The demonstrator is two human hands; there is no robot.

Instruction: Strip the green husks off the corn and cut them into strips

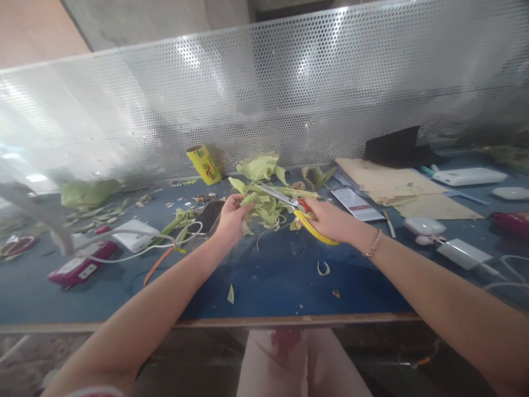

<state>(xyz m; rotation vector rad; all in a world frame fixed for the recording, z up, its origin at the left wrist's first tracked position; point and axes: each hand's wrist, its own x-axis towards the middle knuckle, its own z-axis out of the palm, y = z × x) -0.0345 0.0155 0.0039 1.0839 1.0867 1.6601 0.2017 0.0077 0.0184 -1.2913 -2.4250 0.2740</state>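
Head view, looking down at a blue worktable [281, 281] backed by a perforated metal screen [289, 88]. At the centre, the left hand [231, 218] is closed around a bunch of pale green leaves [264, 204], gripping it from the nine o'clock side. The right hand [330, 220], at three o'clock of the bunch, is wrapped through the handles of yellow scissors [306, 220], whose metal blades point toward eleven o'clock and lie against the leaves. A dark phone [210, 216] lies just beside the left hand at nine o'clock. A yellow tube [204, 164] leans near the screen at eleven o'clock. Cardboard sheets [392, 184] lie at two o'clock, and a white power bank [134, 236] with its cable at nine o'clock.
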